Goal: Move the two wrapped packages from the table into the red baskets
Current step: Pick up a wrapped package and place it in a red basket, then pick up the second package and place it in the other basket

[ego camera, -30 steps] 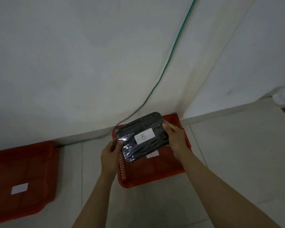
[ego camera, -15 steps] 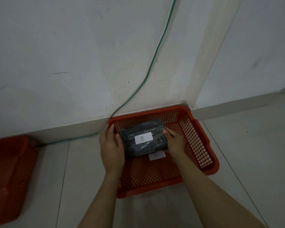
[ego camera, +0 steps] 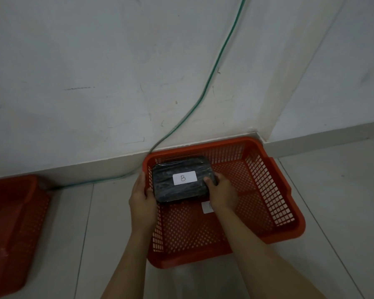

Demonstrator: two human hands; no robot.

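Observation:
A black package wrapped in clear film [ego camera: 181,180], with a white label reading "B", sits low inside the red mesh basket [ego camera: 274,212] at its far left corner. My left hand [ego camera: 141,201] grips the package's left end from over the basket's left rim. My right hand [ego camera: 221,194] holds its right end inside the basket. A white label [ego camera: 206,207] lies on the basket floor, partly covered by my right hand. Whether the package rests on the floor of the basket I cannot tell.
A second red basket [ego camera: 13,223] stands on the floor at the left edge, cut off by the frame. A green cable [ego camera: 203,93] runs down the white wall and along the skirting behind the baskets. Pale floor tiles lie all around.
The package has gone down from above the basket to inside it, and both hands have kept hold of it. The view has tilted down and drawn closer to the basket.

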